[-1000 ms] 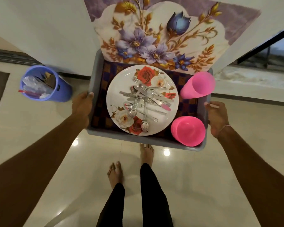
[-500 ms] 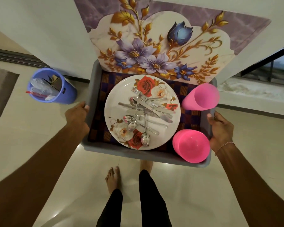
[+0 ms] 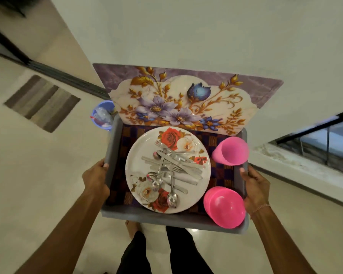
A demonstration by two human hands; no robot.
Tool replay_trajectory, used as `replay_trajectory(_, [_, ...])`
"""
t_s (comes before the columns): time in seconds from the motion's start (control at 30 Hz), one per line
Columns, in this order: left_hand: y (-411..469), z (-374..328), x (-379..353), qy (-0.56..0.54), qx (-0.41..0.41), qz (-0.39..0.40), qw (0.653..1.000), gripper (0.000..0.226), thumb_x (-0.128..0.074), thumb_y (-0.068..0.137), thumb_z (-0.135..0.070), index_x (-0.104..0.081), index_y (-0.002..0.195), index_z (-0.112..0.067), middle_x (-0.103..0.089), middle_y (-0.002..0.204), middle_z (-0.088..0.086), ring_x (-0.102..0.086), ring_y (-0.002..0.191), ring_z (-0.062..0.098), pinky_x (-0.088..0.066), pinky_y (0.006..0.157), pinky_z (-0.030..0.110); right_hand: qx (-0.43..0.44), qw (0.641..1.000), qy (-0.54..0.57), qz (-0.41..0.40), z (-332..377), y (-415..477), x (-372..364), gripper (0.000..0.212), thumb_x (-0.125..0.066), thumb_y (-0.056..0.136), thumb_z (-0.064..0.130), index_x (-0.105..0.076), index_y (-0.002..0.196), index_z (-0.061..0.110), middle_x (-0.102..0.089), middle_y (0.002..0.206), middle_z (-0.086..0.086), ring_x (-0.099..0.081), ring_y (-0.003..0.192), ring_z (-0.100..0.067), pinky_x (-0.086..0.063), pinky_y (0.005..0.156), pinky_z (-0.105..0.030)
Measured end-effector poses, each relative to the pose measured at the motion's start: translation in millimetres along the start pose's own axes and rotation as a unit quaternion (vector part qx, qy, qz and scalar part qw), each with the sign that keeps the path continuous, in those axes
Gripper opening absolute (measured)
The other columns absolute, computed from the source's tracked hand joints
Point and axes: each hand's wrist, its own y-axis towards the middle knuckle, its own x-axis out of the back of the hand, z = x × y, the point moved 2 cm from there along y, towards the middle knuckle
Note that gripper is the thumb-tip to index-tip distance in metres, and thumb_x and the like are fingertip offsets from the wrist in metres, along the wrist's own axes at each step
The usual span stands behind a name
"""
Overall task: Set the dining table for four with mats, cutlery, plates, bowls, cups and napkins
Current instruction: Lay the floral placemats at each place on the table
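I carry a grey tray in front of me at waist height. My left hand grips its left rim and my right hand grips its right rim. On the tray lies a checked purple cloth under a white plate with roses. A heap of steel cutlery lies on the plate. A pink cup lies on its side at the far right. Stacked pink bowls sit at the near right corner. Floral mats stand up along the tray's far edge.
A blue bin with rubbish stands on the tiled floor left of the tray. A striped doormat lies further left. White walls rise ahead. A dark railing and stair edge run along the right. My feet show below the tray.
The view has swung left and tilted up as I walk with the tray. The blue bin has slipped partly behind the tray's far left corner. Both hands keep their grip.
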Motion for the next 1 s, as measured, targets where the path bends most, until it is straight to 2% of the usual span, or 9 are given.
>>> replay_trajectory(0.17, [-13, 4, 113, -0.078, 0.019, -0.072, 0.994, 0.028, -0.066, 0.097, -0.010, -0.075, 0.123, -0.019, -0.066, 0.126, 0.002, -0.056, 0.114, 0.025, -0.049, 0.094, 0.040, 0.012, 0.996, -0.059, 0.069, 33, -73, -28, 0.024, -0.074, 0.093, 0.014, -0.076, 0.116, 0.017, -0.075, 0.101, 0.004, -0.066, 0.104, -0.023, -0.056, 0.096, -0.044])
replay_trajectory(0.3, [-37, 15, 209, -0.132, 0.013, -0.119, 0.984, 0.028, -0.065, 0.097, -0.008, -0.076, 0.122, -0.017, -0.069, 0.122, 0.004, -0.059, 0.110, 0.027, -0.051, 0.090, 0.038, 0.021, 0.986, -0.086, 0.139, 49, -138, -64, 0.028, -0.073, 0.094, 0.017, -0.074, 0.121, 0.011, -0.075, 0.106, -0.005, -0.065, 0.098, -0.024, -0.056, 0.088, -0.038])
replay_trajectory(0.4, [-45, 32, 279, -0.171, 0.009, -0.157, 0.973, 0.028, -0.064, 0.098, -0.006, -0.075, 0.122, -0.014, -0.066, 0.121, 0.000, -0.056, 0.109, 0.025, -0.048, 0.094, 0.035, 0.018, 0.976, -0.109, 0.186, 39, -182, -91, 0.038, -0.074, 0.092, 0.020, -0.070, 0.129, 0.010, -0.073, 0.118, -0.009, -0.066, 0.112, -0.029, -0.053, 0.100, -0.046])
replay_trajectory(0.47, [-50, 50, 328, -0.210, 0.013, -0.188, 0.959, 0.028, -0.063, 0.099, -0.005, -0.074, 0.123, -0.013, -0.064, 0.122, -0.001, -0.053, 0.109, 0.022, -0.045, 0.096, 0.033, 0.019, 0.963, -0.139, 0.231, 27, -213, -112, 0.045, -0.078, 0.087, 0.027, -0.070, 0.128, 0.009, -0.072, 0.122, -0.013, -0.066, 0.111, -0.033, -0.056, 0.095, -0.048])
replay_trajectory(0.53, [-53, 66, 373, -0.235, 0.015, -0.219, 0.947, 0.028, -0.062, 0.099, -0.004, -0.074, 0.122, -0.014, -0.065, 0.124, -0.001, -0.052, 0.110, 0.022, -0.046, 0.099, 0.035, 0.032, 0.946, -0.178, 0.269, 16, -241, -132, 0.031, -0.069, 0.096, 0.018, -0.071, 0.125, 0.007, -0.073, 0.117, -0.015, -0.067, 0.103, -0.032, -0.059, 0.086, -0.045])
replay_trajectory(0.6, [-61, 83, 422, -0.258, 0.021, -0.254, 0.932, 0.029, -0.061, 0.099, -0.003, -0.073, 0.123, -0.012, -0.064, 0.124, 0.001, -0.052, 0.110, 0.021, -0.046, 0.095, 0.035, 0.031, 0.933, -0.198, 0.298, -1, -273, -152, 0.030, -0.063, 0.100, 0.011, -0.069, 0.129, 0.007, -0.072, 0.118, -0.015, -0.067, 0.108, -0.034, -0.057, 0.094, -0.052])
replay_trajectory(0.77, [-88, 137, 531, -0.315, 0.020, -0.344, 0.885, 0.026, -0.065, 0.096, -0.004, -0.078, 0.115, -0.016, -0.069, 0.121, 0.005, -0.058, 0.105, 0.022, -0.049, 0.090, 0.033, 0.076, 0.860, -0.295, 0.410, -41, -354, -200, 0.025, -0.057, 0.102, 0.006, -0.068, 0.123, 0.009, -0.073, 0.101, -0.011, -0.066, 0.092, -0.030, -0.054, 0.082, -0.044])
replay_trajectory(0.93, [-111, 192, 616, -0.354, 0.052, -0.411, 0.838, 0.027, -0.061, 0.098, -0.006, -0.078, 0.115, -0.019, -0.068, 0.119, 0.006, -0.055, 0.101, 0.022, -0.045, 0.082, 0.035, 0.132, 0.753, -0.379, 0.521, -81, -435, -237, 0.019, -0.056, 0.102, 0.009, -0.067, 0.112, 0.021, -0.070, 0.109, -0.016, -0.065, 0.093, -0.033, -0.053, 0.093, -0.058])
replay_trajectory(1.0, [-118, 209, 644, -0.367, 0.069, -0.437, 0.818, 0.026, -0.060, 0.100, -0.007, -0.077, 0.116, -0.019, -0.064, 0.118, 0.005, -0.053, 0.104, 0.022, -0.044, 0.083, 0.035, 0.151, 0.722, -0.394, 0.549, -97, -463, -254, 0.018, -0.057, 0.102, 0.008, -0.066, 0.115, 0.016, -0.070, 0.105, -0.013, -0.064, 0.086, -0.028, -0.055, 0.082, -0.046])
